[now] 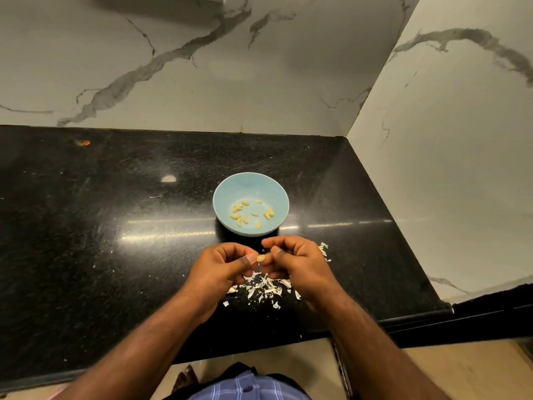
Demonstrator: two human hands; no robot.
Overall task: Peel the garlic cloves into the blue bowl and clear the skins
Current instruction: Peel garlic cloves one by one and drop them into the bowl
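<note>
Clove in hand: we see one small pale garlic clove (261,258) pinched between both hands, held just in front of the bowl and above the skins, so that peelings fall onto the pile and the clove has a short way to go.
Left hand (227,265): its thumb and curled fingers grip the clove's near end, steadying it, as we judge.
Right hand (294,262): its fingers are curled in and pinch the clove's other end, likely picking at the skin; we cannot tell how much skin is left.
Bowl: the round light-blue bowl (222,194) sits on the counter just beyond the hands, with about a dozen peeled yellowish cloves (245,216) scattered across its bottom.
Skins: thin white papery garlic skins (264,287) lie heaped under and between the wrists, a few more beside the right hand; none cleared yet.
Counter: the polished black speckled stone countertop (115,226) bears it all, set into a corner of white grey-veined marble walls (202,82).
Progress: we judge peeling well along, clearing not begun.
</note>
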